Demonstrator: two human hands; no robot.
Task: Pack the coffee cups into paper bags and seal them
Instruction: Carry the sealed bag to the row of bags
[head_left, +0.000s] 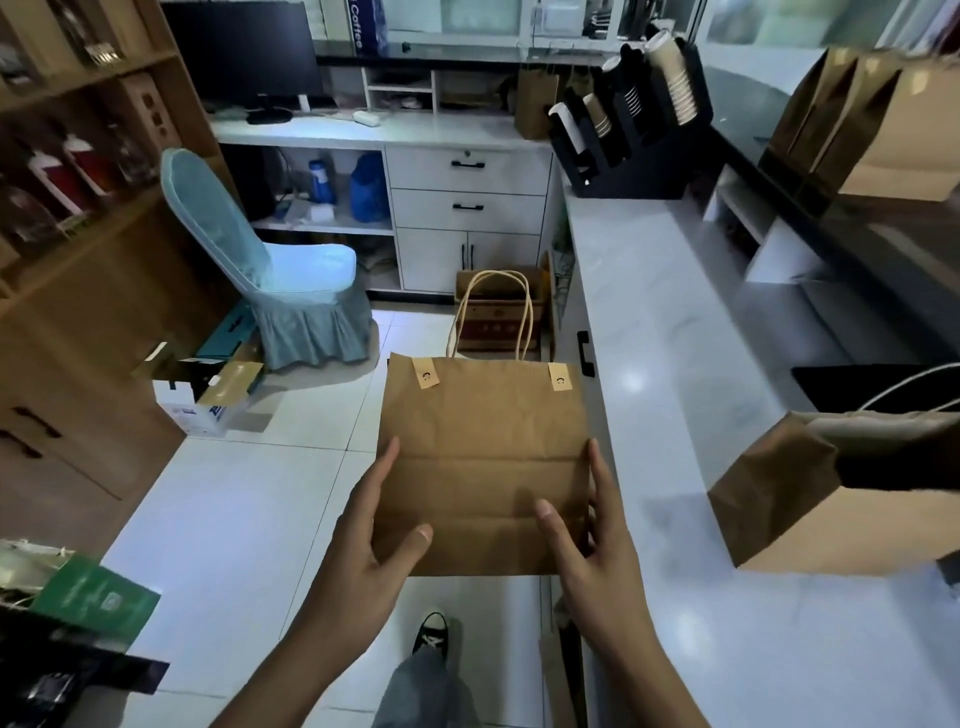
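Your left hand (366, 540) and right hand (597, 535) hold a flat, folded brown paper bag (480, 447) by its near corners, thumbs on its face and fingers along its side edges. You carry it in the air above the tiled floor (234, 519), just left of the white counter (665, 322). The bag lies face up, its bottom edge toward you and its mouth away; its twisted handles (493, 312) extend beyond the far edge. It looks roughly square, so no long axis stands out. Each top corner carries a small tab with a mark too small to read. On the counter to your right stands an open brown bag (810, 499). Farther along, a black rack (628, 135) holds stacked paper cups (678, 78). At the far wall a blue panel (363, 23) reads "Coffee".
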